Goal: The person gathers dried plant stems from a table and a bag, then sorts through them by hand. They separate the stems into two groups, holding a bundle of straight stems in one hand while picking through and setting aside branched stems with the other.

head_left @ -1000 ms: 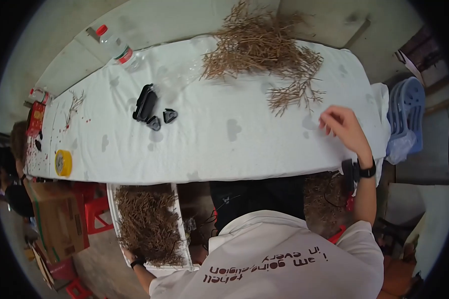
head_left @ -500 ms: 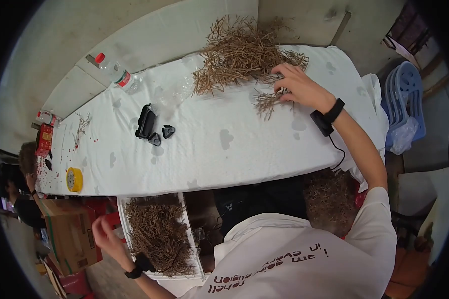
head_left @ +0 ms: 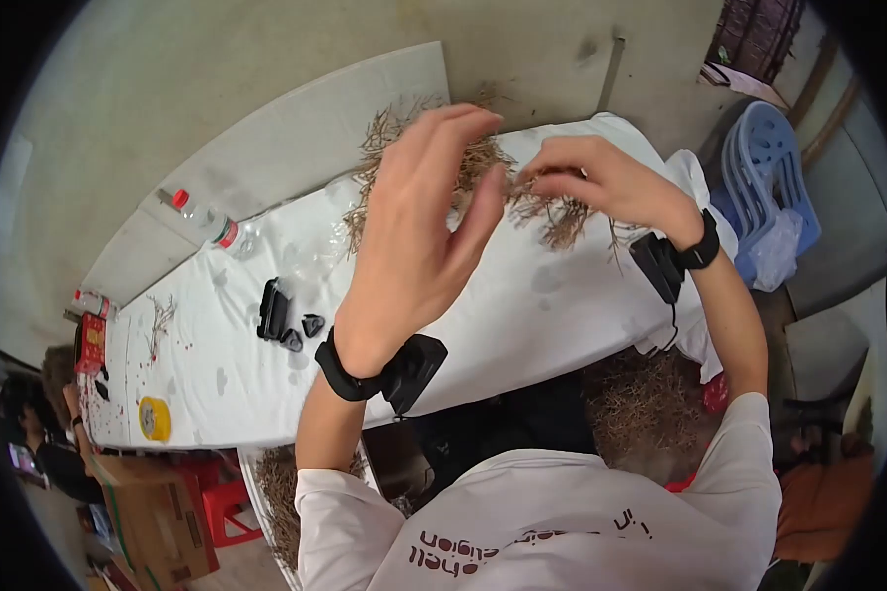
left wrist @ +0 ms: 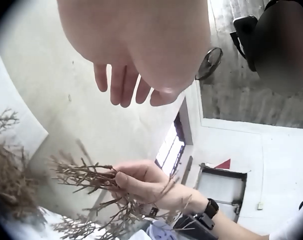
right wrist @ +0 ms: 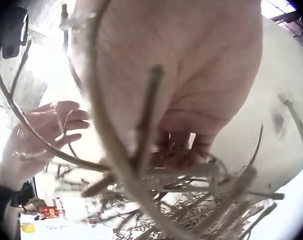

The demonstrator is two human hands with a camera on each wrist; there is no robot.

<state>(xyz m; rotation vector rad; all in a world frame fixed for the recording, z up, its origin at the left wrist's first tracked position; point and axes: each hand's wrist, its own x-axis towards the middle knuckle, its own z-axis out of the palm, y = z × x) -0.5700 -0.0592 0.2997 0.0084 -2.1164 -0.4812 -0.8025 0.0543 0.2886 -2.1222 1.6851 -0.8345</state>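
A bunch of dry brown twigs [left wrist: 86,176] is pinched between the thumb and fingers of my right hand [head_left: 611,182], raised over the table; in the right wrist view its forked stems [right wrist: 126,170] cross in front of the palm. My left hand [head_left: 414,217] is held up beside it, fingers extended and thumb apart, holding nothing; the left wrist view shows the left fingers [left wrist: 124,87] above the right hand's twigs. Behind both hands lies the twig heap [head_left: 375,158] at the table's back edge, partly hidden by my left hand.
On the white-covered table [head_left: 522,315] lie a bottle [head_left: 207,222], a black case [head_left: 273,310] with two small black pieces, and yellow tape [head_left: 154,419]. Blue stools [head_left: 769,167] stand at the right. Twigs [head_left: 641,399] lie below the table's front edge. Another person [head_left: 59,458] is at far left.
My left hand has come up from the twig box beneath the table to beside my right hand. My right hand has reached the twigs and lifted a bunch. The view has shifted.
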